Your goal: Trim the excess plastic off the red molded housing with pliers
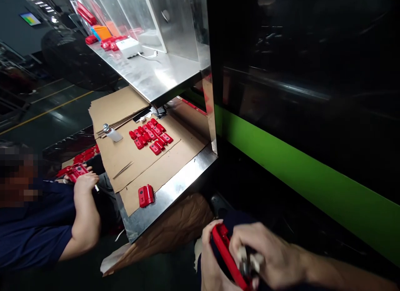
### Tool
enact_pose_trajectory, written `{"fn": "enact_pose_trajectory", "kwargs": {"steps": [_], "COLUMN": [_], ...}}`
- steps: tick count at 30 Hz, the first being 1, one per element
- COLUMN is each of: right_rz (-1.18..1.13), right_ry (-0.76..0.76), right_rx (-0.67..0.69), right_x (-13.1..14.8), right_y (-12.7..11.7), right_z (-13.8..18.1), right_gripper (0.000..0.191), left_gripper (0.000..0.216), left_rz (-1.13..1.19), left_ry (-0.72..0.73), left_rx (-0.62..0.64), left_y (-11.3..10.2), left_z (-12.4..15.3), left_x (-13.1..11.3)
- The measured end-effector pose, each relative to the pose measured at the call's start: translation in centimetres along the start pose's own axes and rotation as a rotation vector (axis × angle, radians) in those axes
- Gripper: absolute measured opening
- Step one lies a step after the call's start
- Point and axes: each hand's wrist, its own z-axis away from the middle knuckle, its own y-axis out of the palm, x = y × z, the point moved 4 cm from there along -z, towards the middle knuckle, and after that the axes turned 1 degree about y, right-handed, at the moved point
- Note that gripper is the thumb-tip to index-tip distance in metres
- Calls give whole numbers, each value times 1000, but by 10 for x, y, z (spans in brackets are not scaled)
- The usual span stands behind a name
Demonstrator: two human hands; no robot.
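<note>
At the bottom of the head view my left hand (210, 262) grips a red plastic part (225, 249) by its lower edge. My right hand (265, 253) is closed around a small tool with pale handles (248, 262), pressed against that part. Both hands are below the front edge of a steel table (175, 186). On the table's cardboard sheet (131, 153) lie one red part (145, 195) near the front and a group of several red parts (151, 136) further back.
A co-worker in a dark blue shirt (37, 228) sits at the left, their hand (84, 180) holding a red part. Tweezers (123, 169) and a small bottle (111, 133) lie on the cardboard. A steel shelf (150, 70) overhangs; a black and green machine (300, 170) fills the right.
</note>
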Motion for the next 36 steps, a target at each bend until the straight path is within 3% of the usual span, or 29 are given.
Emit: {"fn": "enact_pose_trajectory", "kwargs": {"steps": [4,6,8,11,13,15,16,18,20,23,27,32,36], "right_rz": [128,357,581,741,756,757,749,727,692,619,552,610,759], "right_ry": [262,350,367,377,373,347,331,298,261,158,-112,-445,-567], "right_rx": [-267,-232,-118,-133,-168,-207,-223,-239,-223,-203,-156,-17,93], "right_x": [-20,-35,-50,-66,-68,-61,-56,-43,-30,-14,7,40,62], "right_y": [-33,-47,-54,-61,-65,-69,-72,-75,-76,-74,-67,-47,-27], "right_z": [12,16,18,19,16,10,7,-1,-9,-20,-34,-52,-62], "right_gripper": [14,9,27,42,32,8,10,32,41,37,33,47,53], "left_gripper": [103,88,70,73,81,93,100,112,114,110,106,95,81], "left_rz": [204,389,499,609,705,966,1150,1491,1629,1633,1605,1608,1598], "left_ry": [-36,-74,-100,-94,-68,-54,-40,-16,-12,-92,-151,-191,-314], "left_rx": [28,67,91,79,62,92,136,245,314,303,236,218,85], "left_y": [-7,-10,-13,-20,-25,-26,-26,-27,-28,-27,-25,-19,-16], "left_z": [-12,-20,-28,-38,-41,-43,-44,-46,-46,-45,-43,-41,-36], "left_x": [-4,-4,-4,-8,-12,-18,-23,-33,-41,-46,-49,-54,-52]}}
